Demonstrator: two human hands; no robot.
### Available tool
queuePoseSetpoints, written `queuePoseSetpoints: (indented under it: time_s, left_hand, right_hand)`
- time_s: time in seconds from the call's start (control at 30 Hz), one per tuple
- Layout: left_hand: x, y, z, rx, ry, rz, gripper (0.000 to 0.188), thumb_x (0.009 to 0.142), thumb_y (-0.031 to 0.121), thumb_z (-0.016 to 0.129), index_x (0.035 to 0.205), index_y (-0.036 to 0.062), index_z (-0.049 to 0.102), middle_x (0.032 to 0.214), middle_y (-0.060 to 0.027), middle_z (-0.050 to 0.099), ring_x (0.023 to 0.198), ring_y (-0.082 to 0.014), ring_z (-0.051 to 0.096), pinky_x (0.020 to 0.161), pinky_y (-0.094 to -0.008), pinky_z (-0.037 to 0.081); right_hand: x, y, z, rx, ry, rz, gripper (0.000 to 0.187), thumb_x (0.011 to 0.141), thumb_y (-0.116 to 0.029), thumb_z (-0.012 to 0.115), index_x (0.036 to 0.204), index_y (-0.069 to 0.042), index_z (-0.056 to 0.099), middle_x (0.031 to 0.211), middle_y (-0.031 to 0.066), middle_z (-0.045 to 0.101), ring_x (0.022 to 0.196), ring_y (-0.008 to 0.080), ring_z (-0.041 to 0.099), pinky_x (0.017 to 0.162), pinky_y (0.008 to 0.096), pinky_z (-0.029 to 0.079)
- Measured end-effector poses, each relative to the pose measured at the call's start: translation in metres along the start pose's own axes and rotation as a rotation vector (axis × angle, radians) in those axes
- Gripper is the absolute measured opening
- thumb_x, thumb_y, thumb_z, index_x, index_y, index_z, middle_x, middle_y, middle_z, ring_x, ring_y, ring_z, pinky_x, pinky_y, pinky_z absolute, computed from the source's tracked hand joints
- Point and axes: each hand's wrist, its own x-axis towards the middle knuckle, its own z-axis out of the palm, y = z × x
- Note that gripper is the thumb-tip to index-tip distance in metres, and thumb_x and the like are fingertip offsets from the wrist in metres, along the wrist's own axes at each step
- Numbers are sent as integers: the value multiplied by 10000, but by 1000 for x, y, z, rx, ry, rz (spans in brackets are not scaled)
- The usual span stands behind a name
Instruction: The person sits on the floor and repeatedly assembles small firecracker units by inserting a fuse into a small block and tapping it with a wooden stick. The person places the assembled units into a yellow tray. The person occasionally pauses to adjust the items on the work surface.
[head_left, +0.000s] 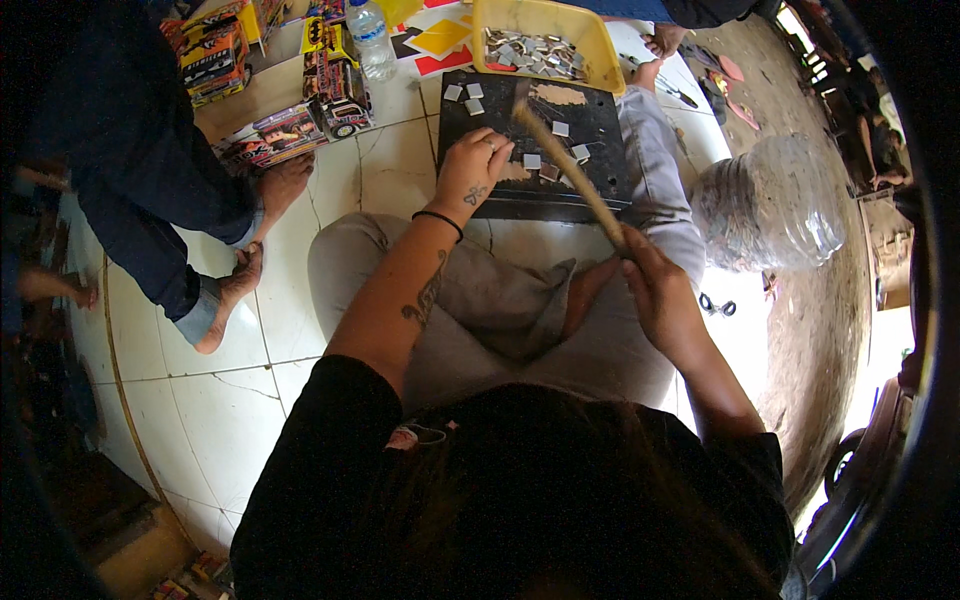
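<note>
- Hammer (575, 172), slanting across above a black block (598, 120); handle end in the closed fingers of the right hand (658, 300), head farther and to their left.
- Left hand (473, 168) at the block's left side, fingers bunched, just beside small silvery squares (474, 105); cannot tell if pinching anything.
- Far side: yellow tub (608, 72) of similar squares.
- Underneath, cracked white floor tiles (225, 410).
- Far left, toy trucks (340, 90); right, clear plastic container (765, 205) and brown ground (815, 350).

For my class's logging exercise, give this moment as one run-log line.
left hand: over black rectangular board | right hand: gripping tan wooden handle | on board: small silvery square pieces | far side: yellow plastic tray
</note>
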Motion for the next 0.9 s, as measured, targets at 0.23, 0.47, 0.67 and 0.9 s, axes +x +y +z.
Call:
queuePoseSetpoints:
  time_s: [0.23, 0.47, 0.67, 0.9]
  left_hand:
    - [1, 1, 0, -7, -32, -90, 141, 869, 137, 601, 870, 6, 654, 838, -135, 611, 780, -324, 596, 712, -389, 488]
    - [-5, 12, -13, -208, -51, -244, 201, 922, 172, 555, 947, 5, 664, 849, -95, 640, 784, -224, 611, 718, -338, 480]
    - [-19, 50, -36, -782, -259, -492, 270, 986, 191, 461, 948, -14, 631, 824, -51, 633, 783, -136, 592, 728, -269, 462]
    - [-29, 96, -51, -1199, -439, -627, 287, 996, 228, 446, 986, -1, 619, 823, -52, 614, 799, -136, 582, 753, -271, 452]
  right_hand:
    - [14, 36, 9, 43, 196, -100, 408, 921, -54, 502, 1325, -16, 462, 1102, 231, 589, 992, 351, 597, 879, 371, 446]
    - [45, 96, 50, -211, 242, 330, 468, 871, -70, 556, 1329, -52, 461, 1154, 206, 550, 1081, 384, 536, 909, 398, 439]
    - [65, 64, 46, -183, 534, -172, 436, 812, -103, 665, 1234, -53, 567, 1087, 183, 587, 932, 350, 591, 860, 374, 456]
    - [98, 3, 50, 903, 40, -90, 140, 853, -65, 662, 965, 18, 674, 851, 31, 665, 798, 75, 581, 760, 241, 461]
